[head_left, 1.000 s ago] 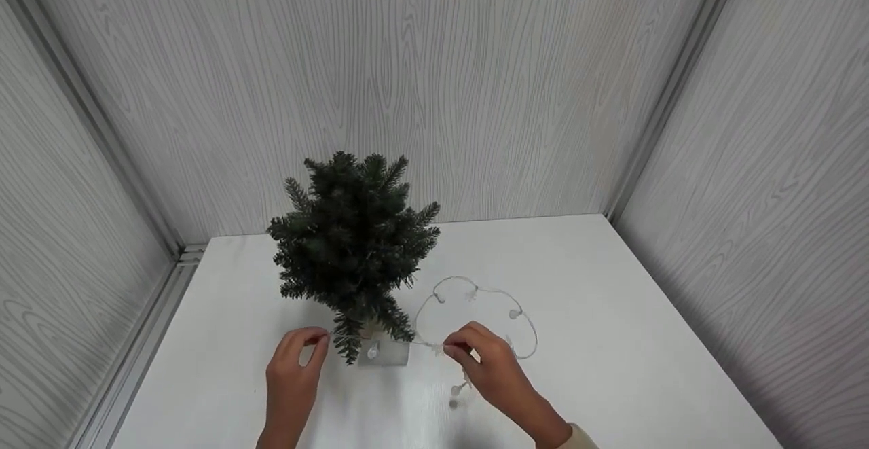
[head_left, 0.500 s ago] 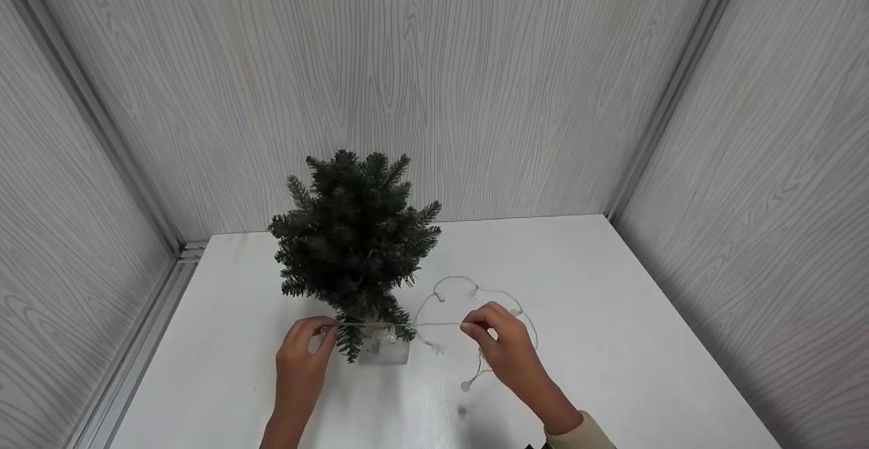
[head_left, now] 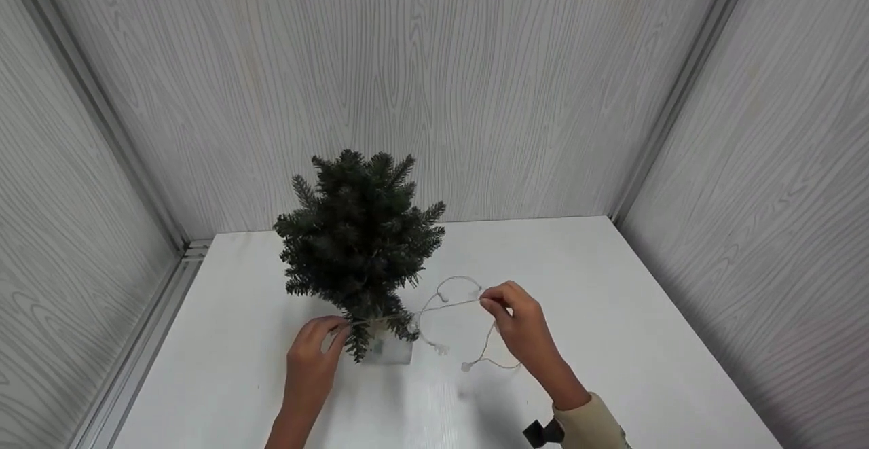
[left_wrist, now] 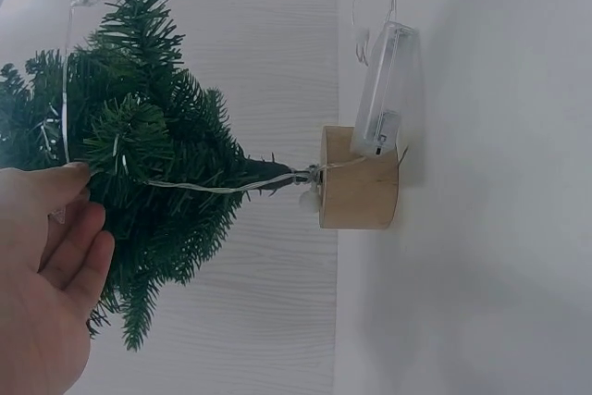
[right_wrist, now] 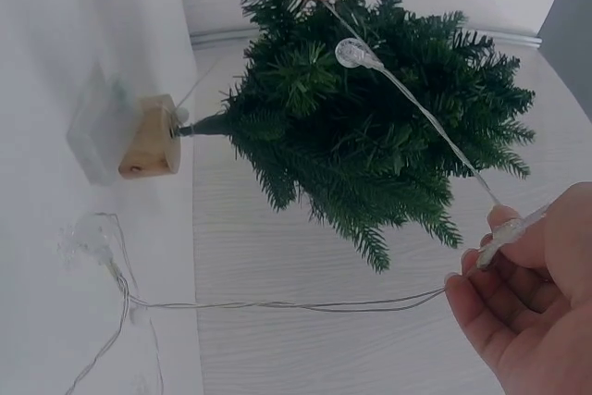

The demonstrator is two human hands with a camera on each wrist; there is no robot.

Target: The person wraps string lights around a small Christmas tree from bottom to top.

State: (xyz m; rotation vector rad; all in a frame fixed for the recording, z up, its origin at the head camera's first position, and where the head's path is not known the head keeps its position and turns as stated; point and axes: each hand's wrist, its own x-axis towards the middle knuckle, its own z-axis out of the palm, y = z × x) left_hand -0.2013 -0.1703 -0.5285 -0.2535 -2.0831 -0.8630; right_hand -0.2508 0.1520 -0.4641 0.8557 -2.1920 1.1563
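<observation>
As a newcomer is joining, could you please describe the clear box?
Find the green tree, then its wooden base. In the head view, the clear box sits in front of that base. Unlike that base, it is transparent and angular.

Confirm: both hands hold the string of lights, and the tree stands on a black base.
Not black: the left wrist view shows a pale wooden base. The rest is right: left hand and right hand hold the string of lights, and the tree stands on that base.
</observation>
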